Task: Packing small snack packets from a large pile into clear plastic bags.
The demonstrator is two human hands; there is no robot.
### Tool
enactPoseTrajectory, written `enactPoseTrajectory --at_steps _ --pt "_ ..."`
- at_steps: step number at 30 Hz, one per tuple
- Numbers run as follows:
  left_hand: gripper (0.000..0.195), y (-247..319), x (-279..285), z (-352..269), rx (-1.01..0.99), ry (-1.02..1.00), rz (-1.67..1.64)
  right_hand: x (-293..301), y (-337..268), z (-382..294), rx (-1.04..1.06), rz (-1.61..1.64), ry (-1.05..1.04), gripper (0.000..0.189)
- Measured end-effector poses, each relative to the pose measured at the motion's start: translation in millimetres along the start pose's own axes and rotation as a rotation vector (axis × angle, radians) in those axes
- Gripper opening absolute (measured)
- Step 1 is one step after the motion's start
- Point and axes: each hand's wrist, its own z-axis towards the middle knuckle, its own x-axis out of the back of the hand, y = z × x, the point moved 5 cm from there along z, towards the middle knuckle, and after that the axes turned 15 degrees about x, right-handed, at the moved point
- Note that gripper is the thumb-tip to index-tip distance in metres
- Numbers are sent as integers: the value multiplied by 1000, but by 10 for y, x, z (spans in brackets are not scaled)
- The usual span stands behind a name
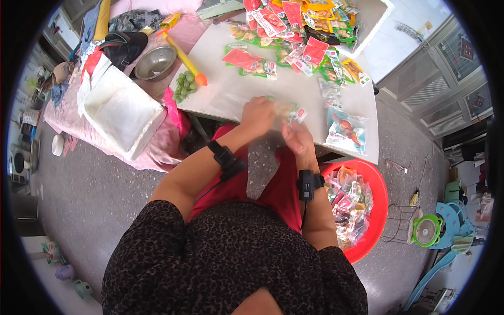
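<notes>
At the table's near edge, my left hand (258, 114) is at the left end of a small green-and-clear snack packet (289, 111), with its fingers blurred. My right hand (299, 138) is turned partly palm up, its fingertips at the packet's lower right edge. Beyond both hands, red, green and yellow snack packets (271, 23) lie in a heap on the pale table (220, 94). A few packets with red and green faces (252, 63) lie nearer. To the right are a clear packet (330, 92) and a clear bag with a blue and red print (346, 130).
A red tub (380, 201) full of packets stands on the floor by my right arm. Green grapes (184, 86) and a yellow tube with orange ends (183, 57) lie at the table's left. Further left are a white foam box (122, 110) and a metal bowl (155, 63).
</notes>
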Motion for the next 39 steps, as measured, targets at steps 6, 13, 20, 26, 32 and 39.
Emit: enactPoseTrajectory --at_steps 6,13,20,26,32,39 --pt "12 -94 -92 -35 -188 133 -193 -133 230 -37 -29 -409 -71 25" --pt "18 -28 -83 -203 -31 14 37 -218 11 -41 -76 -1100 -93 11" --pt "19 -12 -175 -207 -165 56 -105 -464 44 157 228 -1261 -103 9" --pt "18 -49 -70 -64 -46 -105 -30 -451 142 149 -107 -1124 -237 9" --pt "11 -36 -143 -54 -71 -334 -68 -441 202 135 -2 -1195 -272 10" --pt "12 66 -105 -41 -210 -188 -102 -168 138 300 96 -874 23 4"
